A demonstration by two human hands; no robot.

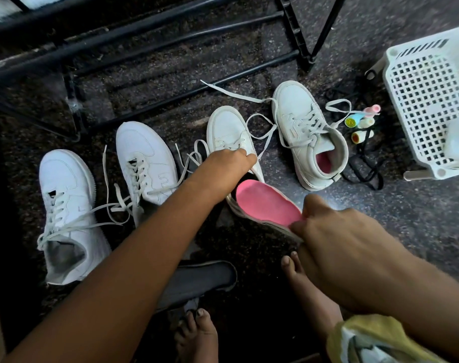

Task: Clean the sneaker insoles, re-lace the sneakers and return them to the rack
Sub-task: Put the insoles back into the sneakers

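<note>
Head view: left grip [231, 163] holds sneaker [227, 127], right grip [336, 237] pinches pink insole [265, 203]

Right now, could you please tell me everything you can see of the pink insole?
The pink insole is a flat, foam-looking pad with a smooth pink top and a pale, worn edge underneath. It lies tilted, mostly outside the shoe. Its rounded far end is at the opening of the white sneaker, and its near end is pinched in the grip of the right hand. The left hand holds that sneaker at its laces.
</note>
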